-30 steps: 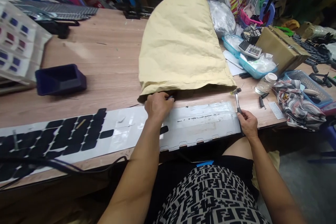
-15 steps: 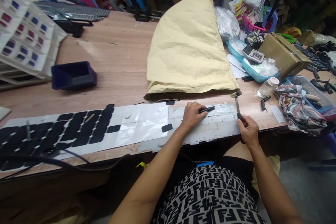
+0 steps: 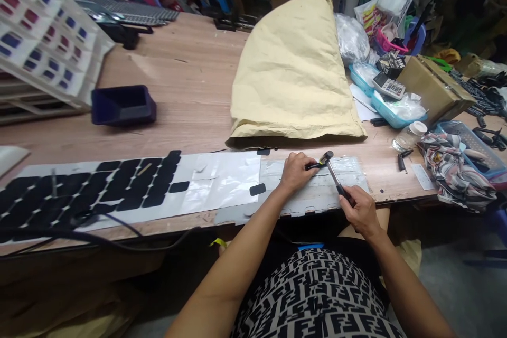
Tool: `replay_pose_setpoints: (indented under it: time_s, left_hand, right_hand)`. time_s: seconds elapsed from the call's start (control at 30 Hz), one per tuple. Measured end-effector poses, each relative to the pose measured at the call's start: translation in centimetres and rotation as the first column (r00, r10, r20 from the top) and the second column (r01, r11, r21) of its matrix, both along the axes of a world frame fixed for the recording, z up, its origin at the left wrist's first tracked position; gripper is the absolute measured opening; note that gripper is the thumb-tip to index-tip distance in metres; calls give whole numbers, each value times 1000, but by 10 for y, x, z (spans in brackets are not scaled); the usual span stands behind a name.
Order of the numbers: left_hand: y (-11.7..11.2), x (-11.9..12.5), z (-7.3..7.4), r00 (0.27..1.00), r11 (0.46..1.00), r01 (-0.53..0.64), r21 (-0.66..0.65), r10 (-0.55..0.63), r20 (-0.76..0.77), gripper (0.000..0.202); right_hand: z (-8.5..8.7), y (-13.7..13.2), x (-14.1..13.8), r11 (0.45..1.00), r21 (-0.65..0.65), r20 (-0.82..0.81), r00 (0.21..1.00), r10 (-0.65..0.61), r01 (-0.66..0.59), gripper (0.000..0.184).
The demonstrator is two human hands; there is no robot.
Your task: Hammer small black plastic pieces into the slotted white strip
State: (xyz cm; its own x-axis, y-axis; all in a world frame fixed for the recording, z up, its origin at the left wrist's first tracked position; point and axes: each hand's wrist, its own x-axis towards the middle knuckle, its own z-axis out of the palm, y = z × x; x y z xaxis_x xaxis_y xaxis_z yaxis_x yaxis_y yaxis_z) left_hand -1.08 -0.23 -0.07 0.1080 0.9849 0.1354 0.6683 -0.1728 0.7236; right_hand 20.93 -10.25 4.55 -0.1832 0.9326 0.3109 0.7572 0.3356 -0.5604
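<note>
My left hand (image 3: 293, 172) pinches a small black stick-like part (image 3: 313, 166) and holds it down on a long white strip (image 3: 222, 182) laid along the table's near edge. My right hand (image 3: 358, 212) grips the black handle of a small hammer (image 3: 331, 170). The hammer's head is at the tip of the black part, just right of my left fingers. Many black oval pads (image 3: 99, 190) lie in rows on the strip's left half, and two loose pads (image 3: 257, 189) sit near my left hand.
A big tan paper sack (image 3: 295, 71) lies behind the strip. A dark blue tray (image 3: 123, 105) stands to the left, with white sheets of coloured pieces (image 3: 43, 37) beyond it. Baskets, a calculator (image 3: 388, 85), a cardboard box (image 3: 433, 84), a jar and a patterned cloth (image 3: 455, 169) crowd the right side.
My left hand came away from the sack's edge with the black part and set it on the strip. My right hand swung the hammer leftward, so its head now meets the part.
</note>
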Motion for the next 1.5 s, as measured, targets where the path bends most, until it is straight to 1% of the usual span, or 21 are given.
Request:
replay_pose_setpoints:
  time_s: [0.17,0.27,0.37,0.47,0.53,0.6,0.67,0.73,0.77,0.87,0.93,1.0,1.1,1.13,1.2,1.27,1.3,1.33,1.4,1.43,1.5]
  left_hand:
    - [-2,0,2,1000,1000,0,6,0,15,17]
    - [-3,0,4,1000,1000,-6,-3,6,2,16]
    - [-2,0,3,1000,1000,-2,-2,2,9,19]
    - [0,-1,0,1000,1000,8,-4,-8,20,21]
    - [1,-1,0,1000,1000,11,-13,-11,21,21]
    - [0,-3,2,1000,999,24,-22,-23,18,22]
    - [-6,-6,8,997,997,72,-23,-71,13,21]
    - [-17,-11,15,985,985,173,-14,-173,13,19]
    - [-25,-13,19,971,971,239,-7,-239,13,18]
    - [-55,-19,25,896,896,445,14,-445,0,18]
    - [-75,-20,25,836,836,548,15,-547,-38,21]
    - [-93,-18,23,794,799,601,8,-596,-121,24]
    - [-109,-15,23,764,788,616,3,-596,-249,29]
    - [-110,-14,24,761,787,617,2,-595,-258,30]
    - [-106,-13,28,768,786,618,1,-604,-213,27]
    - [-90,-13,32,804,809,588,10,-583,-114,11]
    - [-78,-13,33,838,839,544,15,-543,-57,3]
    - [-63,-14,33,881,881,473,15,-473,-2,11]
    - [-28,-16,32,966,967,252,-19,-251,59,20]
    - [-9,-19,32,992,992,121,-39,-119,50,20]
    - [27,-26,31,995,994,-102,-36,101,-26,17]
  right_hand:
    - [4,-3,-7,999,-3,-26,999,35,-35,25]
    - [2,-4,-12,997,-22,-11,998,67,-67,24]
    - [-1,-1,-8,997,-53,-35,998,53,-55,23]
    - [-3,9,8,998,-62,-98,995,-31,25,25]
    - [-5,19,22,992,-53,-128,985,-117,111,27]
    - [-10,30,38,973,-54,-153,962,-228,222,31]
    - [-16,40,51,938,-118,-221,912,-344,326,37]
    - [-23,46,59,904,-202,-300,855,-423,377,44]
    - [-26,47,61,895,-228,-326,836,-441,383,46]
    - [-30,48,61,902,-218,-325,844,-426,372,46]
    - [-30,48,60,908,-195,-308,856,-416,371,44]
    - [-29,47,58,903,-194,-302,853,-426,383,43]
    - [-28,47,57,896,-203,-309,842,-442,396,44]
    - [-28,47,57,896,-203,-313,841,-441,395,44]
    - [-28,46,57,898,-200,-314,843,-437,391,43]
    - [-29,46,57,899,-199,-306,846,-436,391,43]
    - [-29,46,57,899,-194,-301,848,-436,393,42]
    - [-30,47,58,900,-189,-295,851,-434,393,42]
    - [-31,47,59,903,-178,-282,858,-429,392,42]
    - [-31,47,59,904,-174,-277,862,-426,391,41]
    - [-32,47,60,907,-170,-270,867,-419,385,41]
